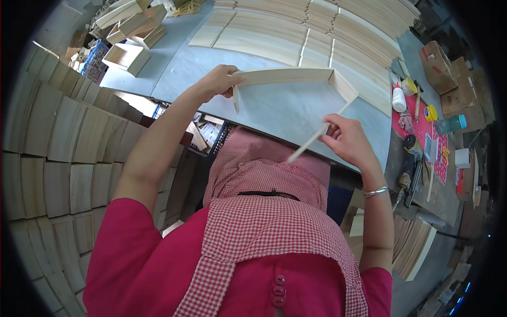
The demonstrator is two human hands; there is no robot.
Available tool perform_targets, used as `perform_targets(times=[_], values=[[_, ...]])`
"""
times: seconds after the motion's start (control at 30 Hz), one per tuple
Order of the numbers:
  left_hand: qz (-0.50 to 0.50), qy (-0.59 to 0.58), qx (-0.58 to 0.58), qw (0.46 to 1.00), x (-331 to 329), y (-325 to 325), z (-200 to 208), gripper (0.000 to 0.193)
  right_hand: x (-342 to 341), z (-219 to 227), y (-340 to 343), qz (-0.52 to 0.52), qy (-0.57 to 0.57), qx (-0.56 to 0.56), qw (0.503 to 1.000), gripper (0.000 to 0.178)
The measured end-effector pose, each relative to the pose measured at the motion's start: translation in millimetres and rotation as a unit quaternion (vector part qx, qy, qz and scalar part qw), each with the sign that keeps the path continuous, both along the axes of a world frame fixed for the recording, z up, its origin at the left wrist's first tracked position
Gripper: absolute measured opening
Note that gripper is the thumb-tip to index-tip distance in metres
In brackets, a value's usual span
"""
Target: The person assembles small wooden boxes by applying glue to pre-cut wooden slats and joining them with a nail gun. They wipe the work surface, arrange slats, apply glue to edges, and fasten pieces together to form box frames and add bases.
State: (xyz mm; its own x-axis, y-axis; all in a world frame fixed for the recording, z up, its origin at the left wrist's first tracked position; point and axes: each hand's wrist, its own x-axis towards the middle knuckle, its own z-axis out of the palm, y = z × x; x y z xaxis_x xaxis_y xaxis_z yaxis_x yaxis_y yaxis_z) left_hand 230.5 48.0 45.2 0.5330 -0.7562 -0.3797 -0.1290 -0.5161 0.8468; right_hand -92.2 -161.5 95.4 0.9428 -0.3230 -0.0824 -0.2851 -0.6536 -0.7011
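A chain of pale wooden strips [285, 76], jointed at the corners like an unclosed box frame, is held above the grey tabletop [280, 105]. My left hand [219, 83] grips its left corner, where a short strip [236, 100] hangs down. At the right, another short side [343, 85] angles toward me from the long far side. My right hand [346, 140] pinches the last long strip [311, 142] between thumb and fingers; its free end slants down toward my checked apron [274, 222]. The frame stands unclosed at the near left.
Flat jointed wooden panels [264, 34] cover the table's far side. Finished wooden boxes [127, 57] sit at the far left. Stacked wooden blocks [58, 127] wall my left side. A white glue bottle [398, 99], a blue-green jar [450, 124] and tools lie at the right.
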Motion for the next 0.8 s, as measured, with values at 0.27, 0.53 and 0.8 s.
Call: perform_targets(times=[0.27, 0.53, 0.8], values=[[0.045, 0.031, -0.123, 0.991, -46, 3, -15, 0.044, 51, -54, 41, 0.029, -0.229, -0.244, 0.942, 0.027], [0.030, 0.076, -0.185, 0.979, -54, 4, -24, 0.046, 56, -61, 44, 0.059, -0.210, -0.219, 0.951, 0.028], [-0.064, -0.051, -0.127, 0.989, -32, -9, -16, 0.039, 34, -50, 21, 0.050, -0.195, -0.245, 0.948, 0.027]])
